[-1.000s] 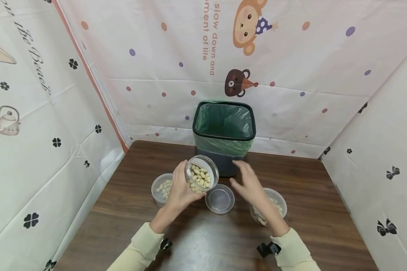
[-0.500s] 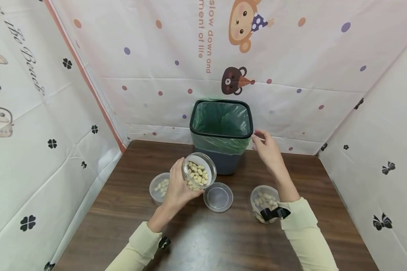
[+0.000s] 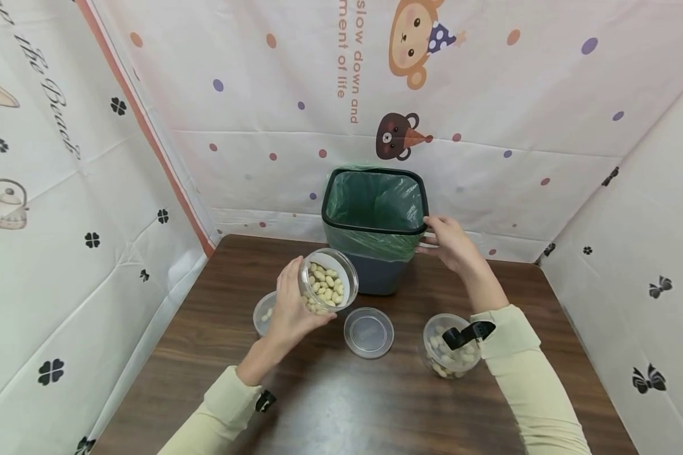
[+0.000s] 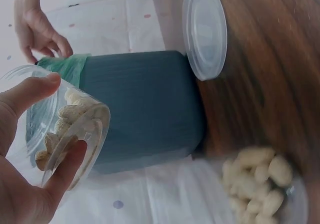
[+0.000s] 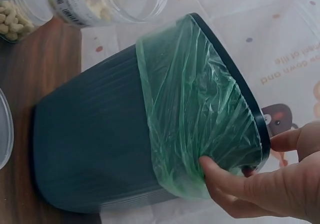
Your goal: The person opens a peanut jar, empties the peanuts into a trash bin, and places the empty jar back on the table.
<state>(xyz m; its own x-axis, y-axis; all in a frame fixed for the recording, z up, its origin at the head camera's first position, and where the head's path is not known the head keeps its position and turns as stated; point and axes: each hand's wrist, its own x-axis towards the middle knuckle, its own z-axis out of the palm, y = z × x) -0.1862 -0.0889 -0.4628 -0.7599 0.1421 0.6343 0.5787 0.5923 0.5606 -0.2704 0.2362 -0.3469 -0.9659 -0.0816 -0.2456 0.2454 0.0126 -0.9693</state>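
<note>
A dark brown wood-grain table point(image 3: 518, 303) carries everything. On it a dark blue-grey plastic bin point(image 3: 382, 275) stands upright, long axis vertical, its upper part wrapped in a thin green plastic liner point(image 5: 192, 93). The person's right hand point(image 3: 451, 243) is the nearer one: its spread fingers touch the bin's rim and liner from the right, so the bin lies directly left of the fingertips; whether they grip cannot be told. The left hand point(image 3: 287, 314), front-left of the bin, holds a clear cylindrical plastic jar point(image 3: 353, 284), tilted, mouth upward. One clear round plastic tub point(image 3: 259, 319) stands front-left of the bin, a second clear tub point(image 3: 429, 335) front-right. A flat clear round plastic lid point(image 3: 369, 333) lies just before the bin. Pale oval nuts point(image 3: 326, 283) partly fill the jar.
</note>
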